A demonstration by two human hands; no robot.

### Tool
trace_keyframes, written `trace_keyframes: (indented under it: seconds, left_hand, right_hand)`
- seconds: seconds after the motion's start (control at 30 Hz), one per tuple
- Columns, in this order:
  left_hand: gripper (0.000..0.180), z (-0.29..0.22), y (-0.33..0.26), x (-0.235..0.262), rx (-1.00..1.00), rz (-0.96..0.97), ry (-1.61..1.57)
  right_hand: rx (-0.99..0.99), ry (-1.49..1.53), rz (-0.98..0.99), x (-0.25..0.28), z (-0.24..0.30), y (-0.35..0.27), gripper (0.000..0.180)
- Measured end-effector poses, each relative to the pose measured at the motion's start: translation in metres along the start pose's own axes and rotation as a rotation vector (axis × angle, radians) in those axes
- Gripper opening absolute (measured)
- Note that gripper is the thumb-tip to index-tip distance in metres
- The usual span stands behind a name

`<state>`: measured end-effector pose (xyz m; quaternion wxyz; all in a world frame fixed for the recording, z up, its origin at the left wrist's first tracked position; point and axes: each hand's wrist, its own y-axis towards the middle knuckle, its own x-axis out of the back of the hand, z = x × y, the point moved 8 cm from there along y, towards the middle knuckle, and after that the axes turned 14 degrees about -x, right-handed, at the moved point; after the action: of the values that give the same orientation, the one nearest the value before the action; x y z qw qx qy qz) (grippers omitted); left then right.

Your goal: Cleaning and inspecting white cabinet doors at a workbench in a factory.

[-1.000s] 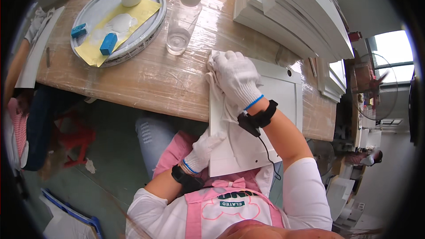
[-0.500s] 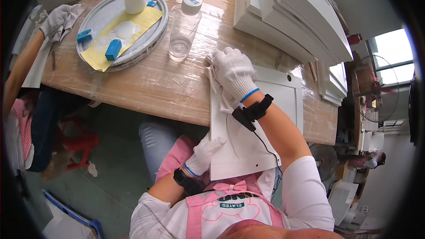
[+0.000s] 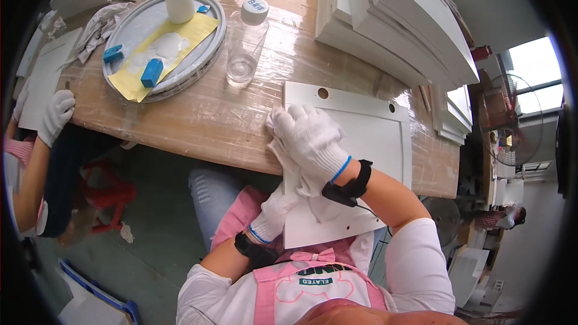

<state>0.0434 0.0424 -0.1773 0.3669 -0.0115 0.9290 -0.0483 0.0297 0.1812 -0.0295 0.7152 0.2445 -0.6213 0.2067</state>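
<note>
A white panel (image 3: 373,138) with round holes lies across the table edge and over my lap. My right hand (image 3: 313,138), in a white knit glove with a blue cuff, is closed on a white cloth (image 3: 310,185) and presses it along the panel's left edge. Closer to me, my left hand (image 3: 274,213), gloved the same way, grips that same edge near the lower left corner. Its fingertips are partly hidden by the panel and the cloth.
A bottle (image 3: 247,45) of clear liquid stands beyond the panel. Left of it, a round lid (image 3: 208,63) carries a glue bottle (image 3: 179,3), yellow sandpaper (image 3: 195,27) and blue blocks (image 3: 152,73). White boards (image 3: 391,24) are stacked at right. A co-worker's gloved hand (image 3: 57,117) is at far left.
My right hand has drawn the cloth toward me along the panel's left edge, uncovering the upper corner and a hole. The co-worker's hand has left a rag and moved nearer the table edge.
</note>
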Motion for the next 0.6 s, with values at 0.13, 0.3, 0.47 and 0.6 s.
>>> trace_keyframes:
  seconds: [0.13, 0.3, 0.47, 0.6]
  left_hand:
    - [0.055, 0.012, 0.000, -0.003, 0.020, 0.063, -0.074]
    - [0.041, -0.004, 0.001, -0.014, 0.159, -0.069, -0.199]
    - [0.040, -0.005, -0.001, -0.007, 0.145, -0.055, -0.086]
    - [0.035, -0.001, 0.003, -0.015, 0.150, -0.057, -0.178]
  right_hand:
    - [0.105, 0.014, 0.134, -0.016, 0.016, -0.044, 0.027]
    - [-0.121, 0.255, -0.143, 0.006, -0.033, 0.037, 0.026]
    - [-0.486, -0.060, -0.200, 0.012, -0.158, -0.002, 0.020]
    - [-0.808, -0.095, -0.266, 0.019, -0.246, -0.047, 0.022]
